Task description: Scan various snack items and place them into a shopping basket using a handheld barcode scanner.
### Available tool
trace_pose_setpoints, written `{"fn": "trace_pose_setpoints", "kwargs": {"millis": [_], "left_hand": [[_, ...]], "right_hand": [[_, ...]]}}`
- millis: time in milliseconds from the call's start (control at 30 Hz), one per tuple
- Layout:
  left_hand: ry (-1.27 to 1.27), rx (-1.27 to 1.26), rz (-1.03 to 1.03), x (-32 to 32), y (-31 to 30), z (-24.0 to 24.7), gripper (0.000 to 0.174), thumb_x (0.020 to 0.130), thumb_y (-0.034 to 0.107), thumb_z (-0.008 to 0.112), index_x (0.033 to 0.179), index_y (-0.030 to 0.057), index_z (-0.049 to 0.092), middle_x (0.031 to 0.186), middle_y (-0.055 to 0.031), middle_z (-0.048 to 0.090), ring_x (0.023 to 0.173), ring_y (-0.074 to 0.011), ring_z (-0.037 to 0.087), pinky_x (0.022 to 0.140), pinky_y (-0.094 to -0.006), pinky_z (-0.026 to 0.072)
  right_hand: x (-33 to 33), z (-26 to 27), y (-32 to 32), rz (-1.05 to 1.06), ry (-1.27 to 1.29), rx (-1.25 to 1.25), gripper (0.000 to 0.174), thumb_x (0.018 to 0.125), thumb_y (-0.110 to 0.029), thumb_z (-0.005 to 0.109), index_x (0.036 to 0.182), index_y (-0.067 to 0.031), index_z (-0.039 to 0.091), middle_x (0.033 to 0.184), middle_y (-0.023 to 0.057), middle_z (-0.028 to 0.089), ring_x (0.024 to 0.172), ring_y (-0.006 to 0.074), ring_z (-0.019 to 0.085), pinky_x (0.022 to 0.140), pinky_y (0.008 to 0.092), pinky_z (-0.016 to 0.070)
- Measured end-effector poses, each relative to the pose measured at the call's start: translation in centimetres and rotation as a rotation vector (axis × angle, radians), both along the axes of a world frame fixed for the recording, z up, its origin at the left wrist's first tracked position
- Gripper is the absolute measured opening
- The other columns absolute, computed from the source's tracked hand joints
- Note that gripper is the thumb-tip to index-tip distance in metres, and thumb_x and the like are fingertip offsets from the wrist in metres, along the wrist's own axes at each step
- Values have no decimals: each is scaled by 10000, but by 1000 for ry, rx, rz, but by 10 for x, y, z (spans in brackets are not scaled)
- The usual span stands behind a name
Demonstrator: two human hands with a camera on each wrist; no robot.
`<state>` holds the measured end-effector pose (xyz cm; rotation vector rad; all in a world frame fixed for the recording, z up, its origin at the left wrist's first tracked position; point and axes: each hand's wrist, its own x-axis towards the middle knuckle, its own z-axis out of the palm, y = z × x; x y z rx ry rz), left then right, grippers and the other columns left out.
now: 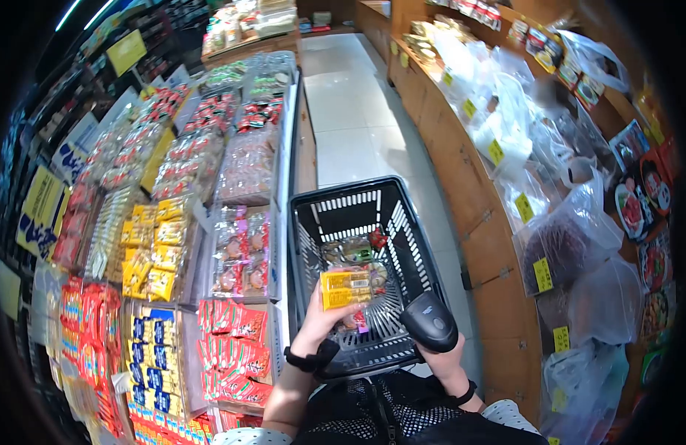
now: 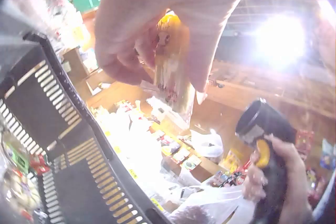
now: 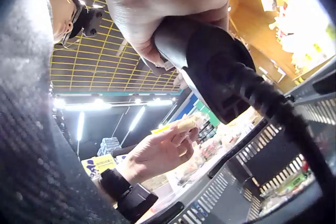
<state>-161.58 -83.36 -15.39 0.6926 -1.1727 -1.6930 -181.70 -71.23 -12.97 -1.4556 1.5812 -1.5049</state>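
My left hand (image 1: 317, 313) grips a yellow snack packet (image 1: 344, 289) by its sides, over the black shopping basket (image 1: 343, 204); a printed barcode (image 1: 359, 283) faces up. In the left wrist view, thumb and fingers hold the packet (image 2: 173, 71) from both sides. My right hand (image 1: 445, 365) is wrapped round the handle of a black handheld barcode scanner (image 1: 429, 320) near the basket's right front corner. A yellow trigger (image 2: 263, 154) shows under the fingers, and a coiled cord (image 3: 265, 98) runs from the scanner. Several packaged foods (image 1: 350, 250) lie in the basket.
Shelf bins on the left hold rows of wrapped snacks, among them yellow packets (image 1: 152, 248) and red packets (image 1: 234, 348). Along the right runs a wooden counter (image 1: 469, 215) with plastic-covered goods (image 1: 554, 256) and yellow price tags. A tiled aisle (image 1: 350, 111) stretches ahead.
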Motion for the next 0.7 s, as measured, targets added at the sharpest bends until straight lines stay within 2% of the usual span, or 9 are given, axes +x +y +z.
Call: {"fn": "trace_pose_setpoints", "kwargs": {"millis": [200,267,333,367,400,533,600,667,700], "left_hand": [[-250,-208,202,37,43,-10,605,689,-74,676,1196,38,367,1258,-134,429,1172,-223,437,975,-361,386],[-149,-206,248,44,50,-12,614,687,-90,661,1204,46,358,1278,-141,410,1182,-233,428,983,-362,376],[-90,-211,273,52,56,-10,616,689,-94,652,1208,50,354,1287,-142,401,1183,-237,426,984,-362,374],[-34,-214,284,56,59,-7,618,690,-98,643,1213,53,350,1296,-144,392,1185,-240,424,984,-363,372],[-54,-240,310,61,64,-4,568,728,-51,643,1218,26,366,1232,-115,455,1141,-194,465,948,-324,401],[-170,-206,358,83,77,1,606,723,10,687,1232,12,358,1210,-108,481,1097,-177,493,928,-313,411],[-280,-275,438,96,73,-5,633,702,45,724,1223,8,368,1180,-106,510,1073,-170,513,907,-308,425],[-251,-197,553,108,73,-2,655,679,74,753,1210,2,377,1117,-96,544,1022,-170,544,882,-305,442],[-292,-205,612,118,73,4,668,675,28,741,1220,5,355,1128,-106,530,1035,-184,539,884,-322,450]], "right_hand": [[43,-6,-3,219,80,-7,285,587,-94,732,839,-15,627,721,109,642,631,223,638,585,294,489],[54,-8,-4,266,101,-12,262,594,-113,730,820,-23,633,706,112,639,620,236,636,573,299,489],[64,-8,-7,286,315,12,207,611,-144,720,769,-36,638,665,116,628,598,253,631,543,306,484],[71,-7,-7,256,301,18,174,628,-155,714,734,-40,637,636,118,618,586,266,628,527,315,480],[77,-6,-6,278,304,6,174,628,-155,714,734,-40,637,636,118,618,586,266,628,527,315,480],[85,-7,-4,285,321,40,196,648,-161,708,770,-24,639,650,127,622,615,264,637,539,315,482],[87,-9,-6,284,272,61,193,657,-146,702,787,-16,644,665,126,632,631,241,648,559,306,483],[87,-9,-4,288,226,108,191,662,-137,700,799,-15,647,675,124,639,641,224,651,569,299,482],[86,-8,-3,275,180,158,189,667,-127,699,811,-15,651,686,122,645,650,207,655,580,293,481]]}}
